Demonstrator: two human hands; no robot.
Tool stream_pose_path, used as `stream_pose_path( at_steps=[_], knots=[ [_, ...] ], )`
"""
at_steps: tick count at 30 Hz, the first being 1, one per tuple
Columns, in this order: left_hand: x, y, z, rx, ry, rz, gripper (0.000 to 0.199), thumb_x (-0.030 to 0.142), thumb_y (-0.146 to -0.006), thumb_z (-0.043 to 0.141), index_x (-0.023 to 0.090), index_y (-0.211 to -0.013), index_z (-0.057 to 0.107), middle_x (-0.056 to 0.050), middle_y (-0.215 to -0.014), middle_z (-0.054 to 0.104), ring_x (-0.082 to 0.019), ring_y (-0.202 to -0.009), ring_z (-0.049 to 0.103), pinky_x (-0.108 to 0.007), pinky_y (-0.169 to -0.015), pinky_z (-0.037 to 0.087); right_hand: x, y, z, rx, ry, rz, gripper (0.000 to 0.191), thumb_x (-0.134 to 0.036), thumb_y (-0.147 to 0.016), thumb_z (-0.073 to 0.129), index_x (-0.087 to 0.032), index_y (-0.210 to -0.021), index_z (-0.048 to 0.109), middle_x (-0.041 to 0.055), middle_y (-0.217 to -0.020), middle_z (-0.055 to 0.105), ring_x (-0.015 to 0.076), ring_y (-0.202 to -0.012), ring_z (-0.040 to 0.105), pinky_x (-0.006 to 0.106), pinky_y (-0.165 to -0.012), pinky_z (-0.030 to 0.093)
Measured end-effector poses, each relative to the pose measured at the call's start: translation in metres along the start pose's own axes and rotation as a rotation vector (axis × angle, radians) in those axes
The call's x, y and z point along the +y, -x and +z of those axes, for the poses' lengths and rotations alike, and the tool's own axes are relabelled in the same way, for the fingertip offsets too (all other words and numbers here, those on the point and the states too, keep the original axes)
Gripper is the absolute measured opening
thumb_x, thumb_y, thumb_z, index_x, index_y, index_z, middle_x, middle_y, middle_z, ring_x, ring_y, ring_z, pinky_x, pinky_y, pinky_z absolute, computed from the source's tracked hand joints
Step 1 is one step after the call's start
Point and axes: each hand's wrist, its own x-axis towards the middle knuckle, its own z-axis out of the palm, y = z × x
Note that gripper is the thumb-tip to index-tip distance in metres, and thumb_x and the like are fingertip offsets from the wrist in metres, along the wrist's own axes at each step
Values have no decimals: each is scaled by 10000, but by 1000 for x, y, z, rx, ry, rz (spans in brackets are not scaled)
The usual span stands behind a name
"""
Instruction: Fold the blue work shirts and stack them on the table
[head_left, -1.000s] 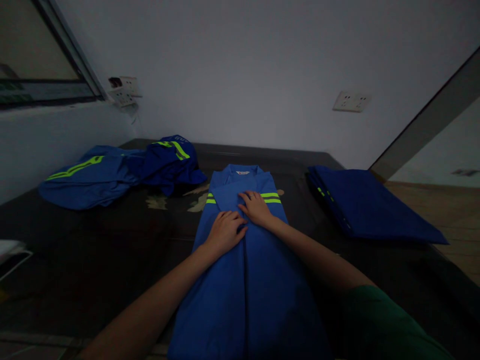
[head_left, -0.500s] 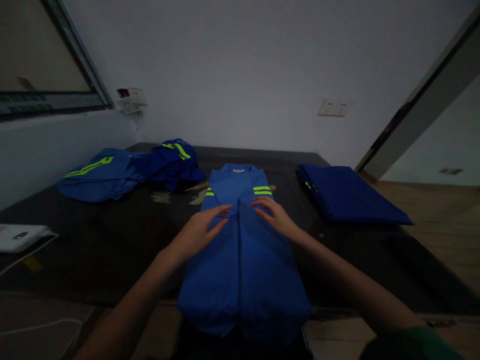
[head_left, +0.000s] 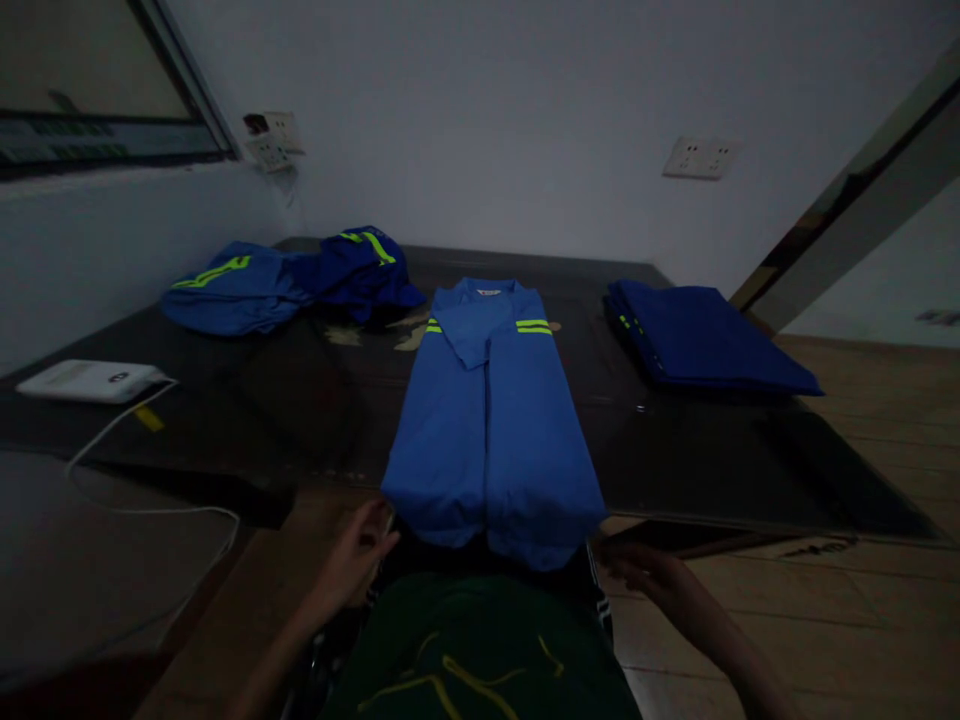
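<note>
One blue jacket [head_left: 525, 430] overhangs a dark table [head_left: 712, 465] near a grey wall [head_left: 480, 130].

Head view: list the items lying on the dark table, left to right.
White device → crumpled lighter-blue garment → crumpled dark-blue garment → lighter-blue shirt with yellow-green stripes → folded dark-blue garment.

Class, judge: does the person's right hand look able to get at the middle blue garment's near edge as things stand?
Probably yes: the right hand looks empty and is close to the near corner of the middle blue garment, with nothing visibly blocking it.
</note>
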Motion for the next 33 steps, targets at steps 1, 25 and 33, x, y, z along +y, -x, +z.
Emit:
stream_pose_path(
  at_steps=[1,25,33],
  knots=[
    [-4,0,8,14,34,7,575,537,-620,718,185,-1060,603,-117,-1144,669,-277,-1094,619,-380,-917,499,8,-6,8,76,-39,-25,495,-615,-721,658,-202,-978,750,126,-1022,732,291,-946,684,426,-839,546],
    [34,65,2,-14,348,-71,557,514,-728,697,253,-1165,471,-32,-922,686,-198,-794,664,-304,-721,531,-26,21,60,321,-491,55,652,-510,-729,729,-283,-1295,500,3,-719,676,201,-688,653,304,-631,536],
    [55,58,-36,-198,246,-86,489,651,-754,551,221,-891,740,-74,-976,722,-287,-903,661,-389,-764,544,-34,34,32,253,-249,-25,350,-592,-740,656,-263,-810,757,87,-926,726,276,-894,666,362,-783,545]
  ],
)
